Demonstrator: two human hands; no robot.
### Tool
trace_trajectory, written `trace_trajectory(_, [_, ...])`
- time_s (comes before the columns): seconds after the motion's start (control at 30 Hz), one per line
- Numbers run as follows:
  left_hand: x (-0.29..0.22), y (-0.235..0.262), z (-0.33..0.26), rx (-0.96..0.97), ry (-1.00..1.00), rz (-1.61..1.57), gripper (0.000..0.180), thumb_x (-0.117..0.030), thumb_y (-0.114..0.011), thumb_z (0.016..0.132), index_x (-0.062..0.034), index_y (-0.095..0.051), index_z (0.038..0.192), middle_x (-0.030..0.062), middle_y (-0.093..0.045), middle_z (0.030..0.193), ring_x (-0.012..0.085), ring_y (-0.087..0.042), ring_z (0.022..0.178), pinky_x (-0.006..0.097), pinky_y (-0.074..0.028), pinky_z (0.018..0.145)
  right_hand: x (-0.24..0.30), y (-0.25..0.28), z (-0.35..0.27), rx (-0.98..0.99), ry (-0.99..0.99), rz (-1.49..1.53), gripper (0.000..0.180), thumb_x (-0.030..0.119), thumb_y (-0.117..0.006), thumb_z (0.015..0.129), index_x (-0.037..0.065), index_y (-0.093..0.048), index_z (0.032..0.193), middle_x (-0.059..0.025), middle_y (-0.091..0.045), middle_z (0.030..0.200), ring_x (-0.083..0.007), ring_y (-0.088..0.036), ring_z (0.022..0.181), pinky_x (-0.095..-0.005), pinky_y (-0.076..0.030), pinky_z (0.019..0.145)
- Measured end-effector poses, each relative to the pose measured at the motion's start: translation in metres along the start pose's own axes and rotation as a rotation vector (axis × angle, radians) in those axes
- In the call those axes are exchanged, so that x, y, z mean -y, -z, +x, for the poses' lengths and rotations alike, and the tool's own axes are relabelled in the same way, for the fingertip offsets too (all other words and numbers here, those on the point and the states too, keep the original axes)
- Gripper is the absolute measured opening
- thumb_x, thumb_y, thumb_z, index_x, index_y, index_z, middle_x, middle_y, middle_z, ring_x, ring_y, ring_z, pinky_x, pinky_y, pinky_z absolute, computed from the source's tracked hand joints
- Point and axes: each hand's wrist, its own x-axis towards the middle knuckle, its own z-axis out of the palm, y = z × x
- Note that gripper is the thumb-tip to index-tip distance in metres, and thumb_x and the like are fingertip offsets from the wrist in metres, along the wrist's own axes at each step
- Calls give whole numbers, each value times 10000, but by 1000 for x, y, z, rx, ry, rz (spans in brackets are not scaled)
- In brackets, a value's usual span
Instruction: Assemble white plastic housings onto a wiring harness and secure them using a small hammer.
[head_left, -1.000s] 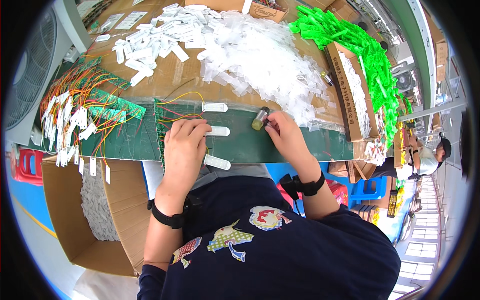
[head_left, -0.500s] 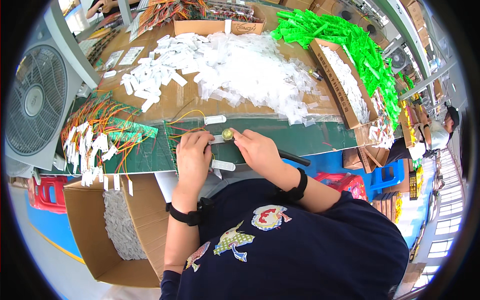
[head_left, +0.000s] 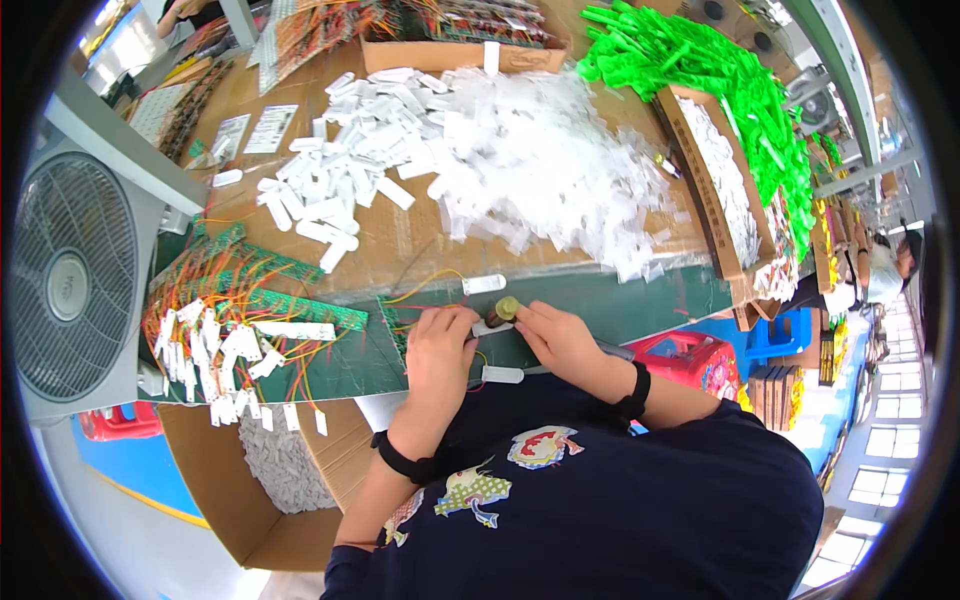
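Note:
At the green front edge of the worktable (head_left: pixel 650 303), my left hand (head_left: pixel 438 350) has its fingers closed on a small white plastic piece (head_left: pixel 486 327), which they partly cover. The fingers of my right hand (head_left: pixel 560 335) pinch a small tool with a round brass-coloured knob (head_left: pixel 508 307); its darker shaft meets the white piece. Beyond my hands lies a white oblong case (head_left: pixel 484 284) with thin wires. A similar white case (head_left: pixel 502 375) hangs nearer my body. To the left of my left hand are green circuit-board strips (head_left: pixel 392 330) with wires.
White and clear plastic pieces (head_left: pixel 550 170) are heaped on the cardboard-covered table. Green parts (head_left: pixel 690 85) pile up behind a narrow carton (head_left: pixel 705 185). At left are wired boards with white tags (head_left: pixel 240 345), a fan (head_left: pixel 70 275), and a carton (head_left: pixel 215 490) below.
The view has shifted, so the table sits farther right and lower. The knobbed tool now leans, showing its shaft. Both hands stay together at the white piece.

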Motion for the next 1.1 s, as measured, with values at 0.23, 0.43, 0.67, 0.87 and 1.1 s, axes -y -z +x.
trace_trajectory(0.23, [3, 5, 8, 94, 23, -2, 405, -20, -762, 654, -57, -609, 1027, 90, -666, 1007, 306, -597, 959, 409, -479, 838, -1, -13, 2, -62, -14, 55, 266, 68, -592, 888, 12, -592, 1148, -128, -538, 813, -330, -581, 692, -411, -471, 590])
trace_trajectory(0.43, [8, 5, 0, 34, -22, -34, 470, -14, -759, 675, -47, -590, 1112, 95, -672, 1015, 312, -603, 999, 397, -478, 866, 11, -11, 5, -148, 38, -74, 309, 70, -601, 880, 18, -601, 1184, -104, -539, 800, -286, -588, 667, -388, -478, 578])
trace_trajectory(0.67, [8, 1, -5, 34, -77, -47, 555, 9, -739, 680, -44, -516, 1185, 99, -681, 1068, 332, -582, 1053, 429, -470, 890, 38, -24, -14, -338, 106, -134, 331, 100, -602, 867, 10, -610, 1185, -89, -557, 767, -263, -597, 626, -345, -499, 551])
trace_trajectory(0.87, [15, 1, -13, 35, -97, -70, 536, -3, -736, 699, -41, -517, 1186, 97, -661, 1123, 338, -572, 1081, 419, -466, 913, 23, -27, -19, -362, -62, -219, 335, 91, -615, 840, 74, -643, 1174, -63, -563, 716, -243, -600, 662, -367, -499, 573])
trace_trajectory(1.1, [12, 5, -9, 32, -178, -33, 388, -11, -704, 725, -42, -620, 1102, 95, -655, 1086, 317, -573, 1057, 411, -464, 901, -30, -5, -26, -642, -155, -445, 216, 31, -645, 789, 87, -711, 987, -47, -608, 819, -252, -578, 790, -392, -474, 653])
